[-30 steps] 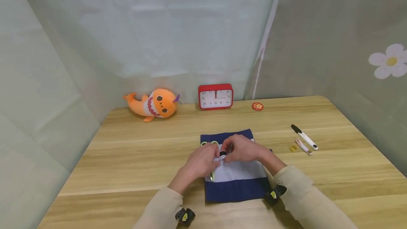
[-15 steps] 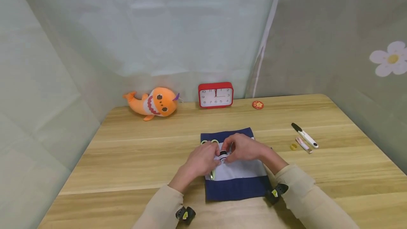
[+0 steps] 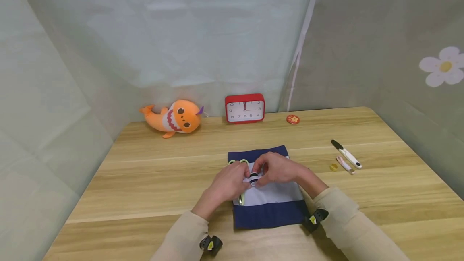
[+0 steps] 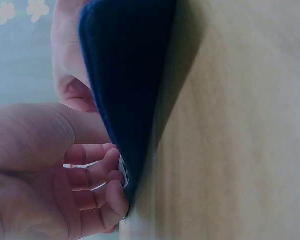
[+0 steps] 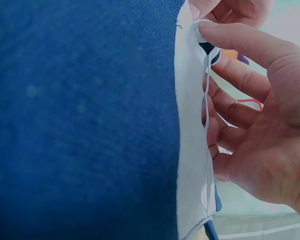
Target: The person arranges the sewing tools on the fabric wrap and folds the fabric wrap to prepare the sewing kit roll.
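A navy and white cloth (image 3: 270, 215) lies spread on the table, with green-handled scissors (image 3: 242, 199) along its left side, partly under my left hand (image 3: 230, 182). A black thread spool (image 3: 253, 183) with white ends sits on the cloth's white middle, and a white band (image 3: 253, 178) crosses it. My right hand (image 3: 277, 168) pinches the spool between thumb and fingers; in the right wrist view the thumb presses on its white end. From the other side, my left thumb and fingers pinch the white band right beside the spool. A navy flap hides those fingertips in the left wrist view.
On the right lie a white tool with a black cap (image 3: 346, 154), a small pink and white piece (image 3: 345, 165) and a yellow ring (image 3: 333, 167). An orange plush shark (image 3: 174, 118), a red clock (image 3: 245, 108) and a red round badge (image 3: 293, 119) line the back edge.
The spool has shifted through the white band: black showed only above the band earlier, and now it shows on both sides. Both hands stay in nearly the same place.
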`<state>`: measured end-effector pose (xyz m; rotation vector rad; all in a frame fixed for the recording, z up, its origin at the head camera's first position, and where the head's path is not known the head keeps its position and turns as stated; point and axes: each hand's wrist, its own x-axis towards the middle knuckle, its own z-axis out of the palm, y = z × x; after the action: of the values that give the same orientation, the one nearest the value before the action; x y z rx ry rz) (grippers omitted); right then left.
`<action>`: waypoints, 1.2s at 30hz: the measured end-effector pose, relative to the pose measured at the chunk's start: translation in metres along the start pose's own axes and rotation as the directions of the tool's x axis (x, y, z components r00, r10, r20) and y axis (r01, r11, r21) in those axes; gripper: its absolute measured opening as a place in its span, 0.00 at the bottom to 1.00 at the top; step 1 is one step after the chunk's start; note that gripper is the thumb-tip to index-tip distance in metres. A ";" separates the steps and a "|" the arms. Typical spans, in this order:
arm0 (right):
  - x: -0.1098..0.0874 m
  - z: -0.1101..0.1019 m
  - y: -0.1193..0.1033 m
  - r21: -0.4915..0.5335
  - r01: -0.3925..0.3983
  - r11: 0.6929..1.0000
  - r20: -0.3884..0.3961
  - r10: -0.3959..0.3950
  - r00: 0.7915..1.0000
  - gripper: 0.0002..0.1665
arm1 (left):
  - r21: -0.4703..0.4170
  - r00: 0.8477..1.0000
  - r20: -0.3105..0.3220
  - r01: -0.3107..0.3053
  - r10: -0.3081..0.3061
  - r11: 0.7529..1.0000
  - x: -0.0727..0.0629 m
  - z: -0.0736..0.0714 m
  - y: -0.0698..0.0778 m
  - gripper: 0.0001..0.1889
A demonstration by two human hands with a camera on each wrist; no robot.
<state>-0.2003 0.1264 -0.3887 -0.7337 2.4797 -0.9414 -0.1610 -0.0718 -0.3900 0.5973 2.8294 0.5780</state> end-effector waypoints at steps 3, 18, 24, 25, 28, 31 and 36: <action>0.000 0.001 0.001 0.008 0.005 1.000 -0.003 -0.005 1.000 0.14 | 0.004 1.000 -0.005 -0.008 0.008 1.000 0.000 0.000 -0.001 0.11; 0.003 0.004 0.001 0.028 0.022 0.999 -0.017 -0.022 1.000 0.15 | -0.033 0.999 -0.032 -0.031 0.030 0.999 -0.001 0.000 -0.006 0.14; -0.012 -0.012 0.010 0.067 0.031 0.997 -0.084 -0.025 0.996 0.14 | -0.025 0.998 -0.034 -0.050 0.050 0.998 0.002 0.002 -0.003 0.14; -0.016 -0.017 0.013 0.077 0.030 0.997 -0.122 -0.020 0.992 0.14 | -0.024 0.998 -0.035 -0.053 0.052 0.998 0.002 0.002 -0.003 0.14; -0.030 -0.037 0.027 0.094 0.010 0.995 -0.265 0.016 0.964 0.14 | -0.029 0.998 -0.041 -0.053 0.052 0.998 0.002 0.003 -0.001 0.14; -0.053 -0.059 0.045 0.115 -0.066 0.991 -0.396 0.106 0.912 0.17 | -0.032 0.999 -0.033 -0.039 0.038 0.999 0.002 0.002 0.000 0.15; -0.099 -0.088 0.079 0.112 -0.233 0.966 -0.546 0.256 0.798 0.21 | -0.024 1.000 -0.011 -0.012 0.011 1.000 -0.001 -0.003 0.003 0.20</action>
<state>-0.1940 0.2792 -0.3653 -0.1037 2.9412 -1.2338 -0.1598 -0.0702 -0.3859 0.6082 2.8273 0.6180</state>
